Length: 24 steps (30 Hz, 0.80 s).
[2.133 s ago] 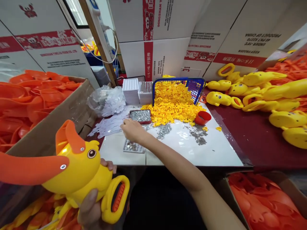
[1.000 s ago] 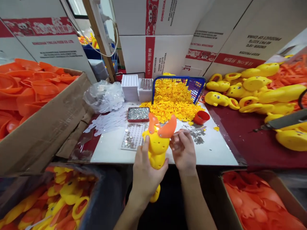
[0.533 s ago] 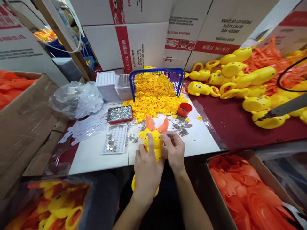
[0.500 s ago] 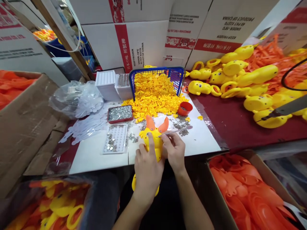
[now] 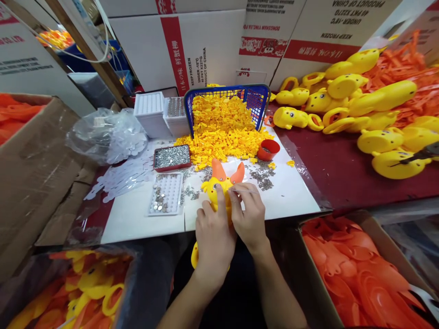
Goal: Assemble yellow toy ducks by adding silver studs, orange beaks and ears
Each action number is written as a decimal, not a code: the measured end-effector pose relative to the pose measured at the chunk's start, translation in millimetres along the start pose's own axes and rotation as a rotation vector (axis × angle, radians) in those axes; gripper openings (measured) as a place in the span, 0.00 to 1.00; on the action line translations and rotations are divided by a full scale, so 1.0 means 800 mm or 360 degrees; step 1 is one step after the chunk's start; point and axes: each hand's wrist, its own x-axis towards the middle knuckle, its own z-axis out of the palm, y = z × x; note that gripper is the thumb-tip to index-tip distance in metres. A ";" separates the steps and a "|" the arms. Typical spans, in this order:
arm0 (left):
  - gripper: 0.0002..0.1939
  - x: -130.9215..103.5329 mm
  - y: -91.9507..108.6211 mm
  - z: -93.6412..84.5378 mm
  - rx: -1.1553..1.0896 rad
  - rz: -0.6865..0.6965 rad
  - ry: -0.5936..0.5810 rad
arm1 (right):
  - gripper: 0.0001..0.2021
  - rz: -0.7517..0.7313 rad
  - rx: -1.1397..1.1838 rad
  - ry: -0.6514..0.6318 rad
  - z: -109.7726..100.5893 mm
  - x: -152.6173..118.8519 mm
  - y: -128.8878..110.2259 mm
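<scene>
A yellow plastic animal toy point(image 5: 213, 195) with two orange ear-like pieces point(image 5: 218, 170) on top is at the table's front edge. My left hand point(image 5: 214, 228) is closed around its body, the index finger pressed beside the toy's eye. On the toy's right side, my right hand point(image 5: 249, 212) pinches a thin translucent strip point(image 5: 242, 189) against the toy's face. Fingers hide most of the strip and the toy's lower body. A yellow ring-shaped part point(image 5: 195, 256) shows below my left hand.
Behind lies a blue basket point(image 5: 262, 107) spilling small yellow parts point(image 5: 222, 141). A red tray of screws point(image 5: 171, 157), a white tray with metal discs point(image 5: 165, 194), a red cup point(image 5: 268, 150) and white strips point(image 5: 118, 178) surround the work. Yellow toys point(image 5: 291, 117) are piled right; boxes of orange parts point(image 5: 346, 256) flank the table.
The strip in my right hand has turned and its far end no longer sticks out to the right. My right fingers have curled closer to the toy's face. My left hand keeps its hold.
</scene>
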 end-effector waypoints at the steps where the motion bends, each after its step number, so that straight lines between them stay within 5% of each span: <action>1: 0.34 0.000 0.001 0.000 0.0028 -0.0006 -0.0008 | 0.08 0.0023 -0.0034 -0.0010 0.000 0.001 -0.001; 9: 0.34 0.001 0.002 -0.001 0.0072 0.0002 0.0025 | 0.09 0.0173 0.0033 -0.0211 -0.009 0.010 -0.009; 24: 0.37 0.004 0.003 -0.005 -0.0036 -0.0057 -0.0047 | 0.10 0.0159 -0.0022 -0.0056 0.005 0.007 -0.005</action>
